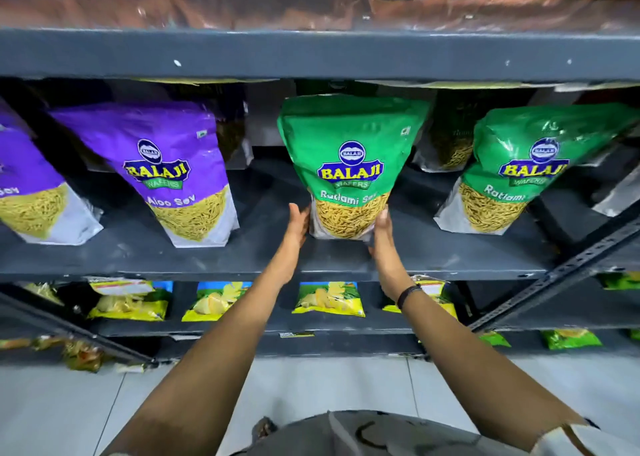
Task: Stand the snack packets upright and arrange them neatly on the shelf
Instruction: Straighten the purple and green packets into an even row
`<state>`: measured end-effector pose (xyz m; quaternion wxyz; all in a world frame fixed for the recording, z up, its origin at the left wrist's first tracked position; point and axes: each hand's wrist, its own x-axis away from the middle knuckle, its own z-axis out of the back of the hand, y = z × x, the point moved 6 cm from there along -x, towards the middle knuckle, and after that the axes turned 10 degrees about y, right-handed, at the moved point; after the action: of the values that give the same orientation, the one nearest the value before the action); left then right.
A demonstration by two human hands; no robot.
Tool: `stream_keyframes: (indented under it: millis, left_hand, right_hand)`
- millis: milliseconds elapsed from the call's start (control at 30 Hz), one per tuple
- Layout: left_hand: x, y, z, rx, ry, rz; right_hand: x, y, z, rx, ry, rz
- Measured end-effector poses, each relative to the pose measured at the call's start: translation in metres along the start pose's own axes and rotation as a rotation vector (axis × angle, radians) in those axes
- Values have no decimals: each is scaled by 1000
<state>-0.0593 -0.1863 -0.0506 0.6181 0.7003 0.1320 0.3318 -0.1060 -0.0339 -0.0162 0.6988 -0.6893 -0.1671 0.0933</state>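
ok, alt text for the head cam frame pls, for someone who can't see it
Two bare hands, left hand and right hand, hold the lower sides of a green Ratlami Sev packet, standing upright on a dark grey shelf. Purple Aloo Sev packets stand to its left, another green packet leans to its right, and yellow-green packets fill the shelf below.

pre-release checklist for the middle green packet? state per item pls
1. Both hands on packet: left hand and right hand flank the base of the middle green packet. Ok.
2. Packet upright, label forward: ok.
3. Base flat on the shelf: hidden by the hands, cannot tell.
4. Side clearance: gaps to the purple packet and the right green packet. Ok.
5. Row neat: both neighbours lean. Not ok.
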Motion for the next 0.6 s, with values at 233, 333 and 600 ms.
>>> stream_keyframes:
  millis: [233,333,600]
  left_hand:
    - [23,-12,3,36,26,-24]
    - [29,-13,2,40,52,-46]
    - [50,-16,10,58,449,-219]
  right_hand:
    - [20,5,3,-37,-61,18]
    - [17,11,6,-29,-59,-10]
    - [11,13,38,-28,39,-6]
